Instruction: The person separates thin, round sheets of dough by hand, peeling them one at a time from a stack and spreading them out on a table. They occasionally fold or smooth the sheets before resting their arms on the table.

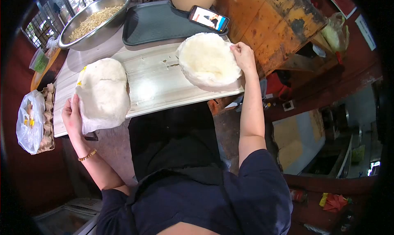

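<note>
A pale, cloth-like white sheet covers something on the left of the table, its lower end hanging over the front edge. My left hand, with a beaded bracelet on the wrist, pinches its left side. On the right of the table lies a round, pale white piece, with a slightly raised, wrinkled rim. The fingers of my right hand are closed on its right edge. Bits of yellow show at the left sheet's upper left edge.
A steel bowl of thin strands stands at the back left. Beside it lies a dark tray with a phone at its right end. An egg carton and plastic bag are at far left; a wooden surface is at right.
</note>
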`<state>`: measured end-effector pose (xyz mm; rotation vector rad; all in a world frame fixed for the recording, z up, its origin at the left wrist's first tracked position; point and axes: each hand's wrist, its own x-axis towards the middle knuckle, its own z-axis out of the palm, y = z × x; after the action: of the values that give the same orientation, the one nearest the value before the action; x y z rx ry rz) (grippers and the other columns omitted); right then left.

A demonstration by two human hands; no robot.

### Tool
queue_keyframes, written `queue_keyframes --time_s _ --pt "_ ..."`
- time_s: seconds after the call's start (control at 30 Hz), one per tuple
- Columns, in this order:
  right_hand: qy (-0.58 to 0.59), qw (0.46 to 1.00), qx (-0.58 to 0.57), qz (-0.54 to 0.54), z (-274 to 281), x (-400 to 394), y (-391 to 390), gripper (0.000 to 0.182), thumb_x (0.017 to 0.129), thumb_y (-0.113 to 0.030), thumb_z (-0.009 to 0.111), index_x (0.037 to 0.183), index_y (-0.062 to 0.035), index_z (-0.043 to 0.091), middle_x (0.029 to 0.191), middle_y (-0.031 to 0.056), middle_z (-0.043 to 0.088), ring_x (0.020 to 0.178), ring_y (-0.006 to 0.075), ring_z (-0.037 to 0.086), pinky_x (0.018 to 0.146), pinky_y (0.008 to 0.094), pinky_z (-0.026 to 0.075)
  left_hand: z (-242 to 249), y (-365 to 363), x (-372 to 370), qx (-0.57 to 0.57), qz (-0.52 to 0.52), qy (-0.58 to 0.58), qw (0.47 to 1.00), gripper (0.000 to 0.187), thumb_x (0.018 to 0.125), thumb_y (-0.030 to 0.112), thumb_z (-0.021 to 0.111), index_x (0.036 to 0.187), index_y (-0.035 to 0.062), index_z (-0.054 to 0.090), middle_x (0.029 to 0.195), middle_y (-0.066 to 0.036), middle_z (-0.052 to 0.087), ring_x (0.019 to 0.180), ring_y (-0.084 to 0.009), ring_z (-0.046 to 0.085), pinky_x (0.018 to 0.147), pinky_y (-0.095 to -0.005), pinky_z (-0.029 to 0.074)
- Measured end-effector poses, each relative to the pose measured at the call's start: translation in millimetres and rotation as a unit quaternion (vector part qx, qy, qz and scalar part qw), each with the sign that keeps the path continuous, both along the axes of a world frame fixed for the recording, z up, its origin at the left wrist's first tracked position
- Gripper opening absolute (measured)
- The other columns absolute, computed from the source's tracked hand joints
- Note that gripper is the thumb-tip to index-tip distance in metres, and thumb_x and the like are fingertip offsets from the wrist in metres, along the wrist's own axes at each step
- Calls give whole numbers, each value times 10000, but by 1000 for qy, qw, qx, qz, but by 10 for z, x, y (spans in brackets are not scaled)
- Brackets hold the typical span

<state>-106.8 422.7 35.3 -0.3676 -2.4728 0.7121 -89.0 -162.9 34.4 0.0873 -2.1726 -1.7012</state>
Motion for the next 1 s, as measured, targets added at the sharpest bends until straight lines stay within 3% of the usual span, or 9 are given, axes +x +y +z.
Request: queue_keyframes --time_s 0.23,0.3,0.43,0.53,0.63,0.7,0.77,0.83,1.0 --pt "8 999 29 18 77 -4 -16 242 852 -293 617 919 -60 607 833 179 666 818 384 632 721 458 485 523 455 -57 -36 -66 11 997 238 951 228 570 815 45 637 691 111 508 603 12 355 519 -171 250" --pt "-99 987 130 1 92 12 -35 274 836 -292 639 972 -60 587 953 169 657 911 361 619 752 460 478 626 575 -137 -48 -78 24 996 230 949 220 572 825 38 642 687 120 494 598 20 344 516 -168 231" --pt "15 967 253 -16 132 155 -248 350 808 -312 674 1014 -50 570 1143 154 592 1051 332 565 796 468 464 1016 1046 -181 -97 -142 48 984 192 938 196 581 885 33 667 681 125 478 600 28 357 502 -177 237" --pt "58 977 185 84 367 295 -690 420 804 -294 695 1104 -30 563 1282 133 496 1156 302 496 903 447 431 1381 1773 -54 -158 -246 75 953 194 931 190 589 898 15 665 662 112 469 590 24 362 484 -184 246" --pt "2 953 -100 286 431 321 -963 454 867 -214 635 1277 -78 495 1265 131 516 1172 212 493 949 363 418 1578 2387 -130 -113 -348 150 919 247 929 245 595 901 10 666 646 96 476 571 14 363 479 -185 260" --pt "-16 840 -397 370 342 233 -927 606 861 -288 659 1354 -35 414 1293 140 497 1185 216 488 993 347 398 1670 2697 -273 -86 -345 183 917 271 923 280 603 886 20 666 636 91 479 560 8 367 481 -186 267" --pt "10 804 -442 399 375 226 -752 626 872 -273 652 1377 -29 373 1285 146 508 1188 197 487 973 332 419 1689 2896 -482 -57 -341 215 914 296 916 316 611 871 29 666 625 87 482 549 2 371 482 -187 274" --pt "54 672 -624 394 492 309 -617 603 873 -226 650 1366 -15 375 1270 142 521 1174 188 496 981 342 415 1504 3073 -740 -12 -319 156 935 333 891 373 635 839 45 662 603 74 484 532 -15 391 481 -199 305" --pt "71 830 -504 227 213 176 -148 538 759 -5 716 1232 19 461 949 114 665 849 176 651 737 282 521 402 3319 -1230 -107 -347 -55 930 329 851 337 685 1000 46 647 698 39 567 571 -47 471 486 -209 361"
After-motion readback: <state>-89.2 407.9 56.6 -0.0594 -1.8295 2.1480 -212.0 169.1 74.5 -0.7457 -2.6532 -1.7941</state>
